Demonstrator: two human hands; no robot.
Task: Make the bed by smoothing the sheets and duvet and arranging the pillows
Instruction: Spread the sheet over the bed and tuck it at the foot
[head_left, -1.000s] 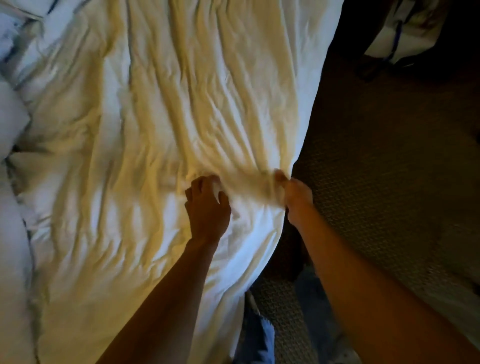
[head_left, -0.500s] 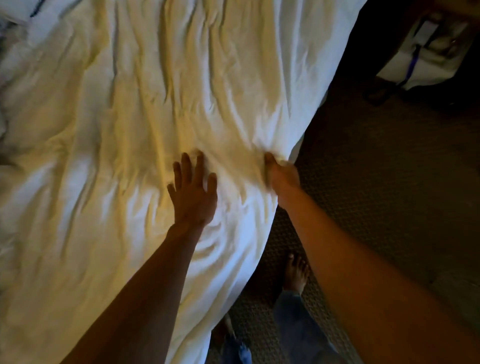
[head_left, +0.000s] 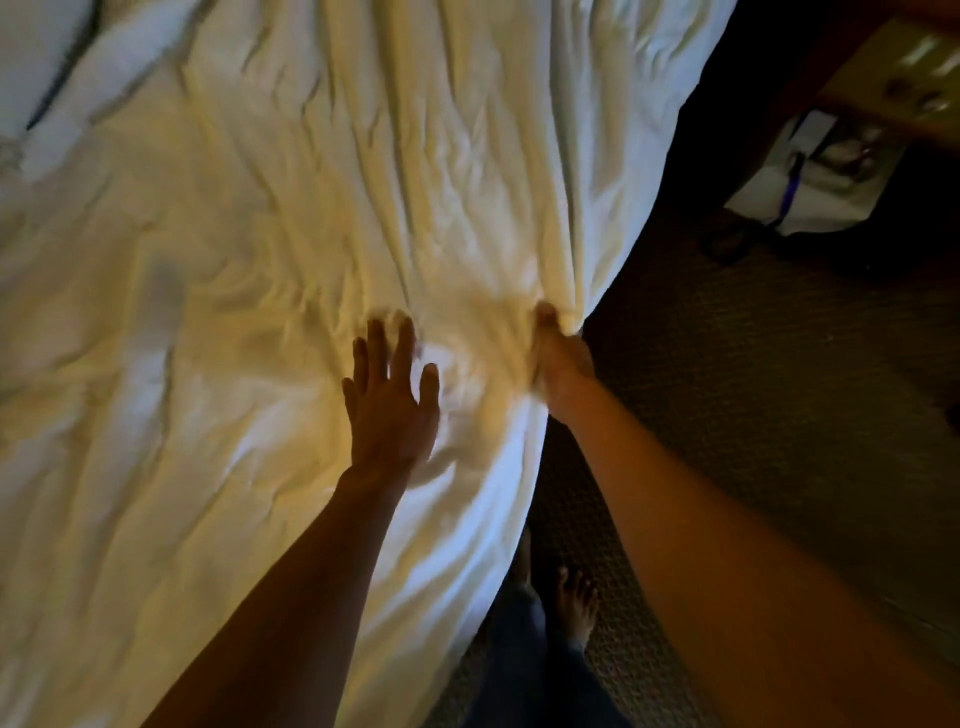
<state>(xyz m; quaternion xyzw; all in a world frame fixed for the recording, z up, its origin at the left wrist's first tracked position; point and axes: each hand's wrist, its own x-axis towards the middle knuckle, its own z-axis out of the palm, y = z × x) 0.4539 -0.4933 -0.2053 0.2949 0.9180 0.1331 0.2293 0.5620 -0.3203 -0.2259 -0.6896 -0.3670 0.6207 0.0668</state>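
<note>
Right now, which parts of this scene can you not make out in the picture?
- Head view: the right hand fingers, hidden by the duvet fold it grips.
- Left hand fingertips: motion blur.
- Pillow: cut off at the top-left edge.
- Things on the nightstand: dark, blurred.

Dark patterned carpet (head_left: 779, 415) right of bed; white bag with purple strap (head_left: 795, 182) far right on floor; pale wooden nightstand (head_left: 893, 78) above it, items blurred.
</note>
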